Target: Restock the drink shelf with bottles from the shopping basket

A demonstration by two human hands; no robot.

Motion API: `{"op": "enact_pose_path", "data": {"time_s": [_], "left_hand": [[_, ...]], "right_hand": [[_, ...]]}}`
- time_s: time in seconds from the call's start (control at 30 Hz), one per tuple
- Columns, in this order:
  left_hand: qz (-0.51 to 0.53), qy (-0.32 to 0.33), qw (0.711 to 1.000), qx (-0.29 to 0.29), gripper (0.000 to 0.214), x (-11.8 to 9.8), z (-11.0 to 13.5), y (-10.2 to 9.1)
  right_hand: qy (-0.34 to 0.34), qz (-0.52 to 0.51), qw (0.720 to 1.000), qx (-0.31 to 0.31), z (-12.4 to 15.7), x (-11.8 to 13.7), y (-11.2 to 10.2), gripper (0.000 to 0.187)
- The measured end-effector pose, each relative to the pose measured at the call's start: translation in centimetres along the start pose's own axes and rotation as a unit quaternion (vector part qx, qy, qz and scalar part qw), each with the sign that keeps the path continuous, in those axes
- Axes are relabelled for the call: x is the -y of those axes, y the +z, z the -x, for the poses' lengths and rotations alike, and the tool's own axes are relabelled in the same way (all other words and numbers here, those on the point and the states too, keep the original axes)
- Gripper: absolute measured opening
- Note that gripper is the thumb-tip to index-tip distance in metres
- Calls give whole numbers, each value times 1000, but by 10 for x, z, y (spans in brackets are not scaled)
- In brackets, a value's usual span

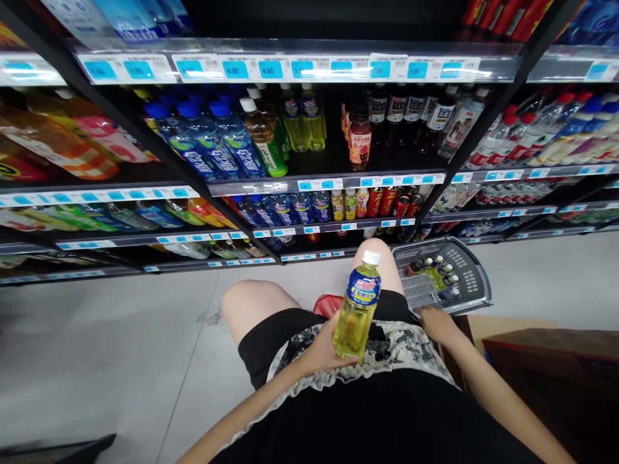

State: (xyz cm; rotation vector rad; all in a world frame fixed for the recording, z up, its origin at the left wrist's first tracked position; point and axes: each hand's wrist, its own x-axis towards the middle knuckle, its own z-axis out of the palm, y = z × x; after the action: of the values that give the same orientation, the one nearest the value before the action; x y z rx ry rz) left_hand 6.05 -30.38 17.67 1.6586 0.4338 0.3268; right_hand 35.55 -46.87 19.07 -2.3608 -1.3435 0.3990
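Observation:
My left hand [326, 351] is wrapped round the lower part of a bottle of yellow drink [356, 309]. The bottle has a white cap and a blue label, and stands nearly upright in front of my lap. On the right, my right hand [435, 323] is closed at the near rim of a grey plastic shopping basket [471, 277]; some of its fingers are hidden. Inside the basket are several small bottles [442, 274] with yellow drink and dark caps, and a reddish-brown one [412, 268].
Shelves of drinks with price tags [268, 69] stretch across the front. One peach-labelled bottle [360, 143] stands at a shelf's front; similar yellow bottles [314, 122] are farther back. A cardboard box [507, 325] lies right of my lap, on the grey floor [120, 348].

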Motion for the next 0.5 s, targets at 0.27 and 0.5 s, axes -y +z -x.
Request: {"op": "enact_pose_path", "data": {"time_s": [0.27, 0.5], "left_hand": [[108, -52, 993, -4, 91, -15, -12, 7], [86, -84, 993, -20, 81, -17, -14, -2]], "right_hand": [[-93, -356, 925, 96, -37, 120, -17, 39], [2, -400, 905, 149, -38, 145, 21, 70]]}}
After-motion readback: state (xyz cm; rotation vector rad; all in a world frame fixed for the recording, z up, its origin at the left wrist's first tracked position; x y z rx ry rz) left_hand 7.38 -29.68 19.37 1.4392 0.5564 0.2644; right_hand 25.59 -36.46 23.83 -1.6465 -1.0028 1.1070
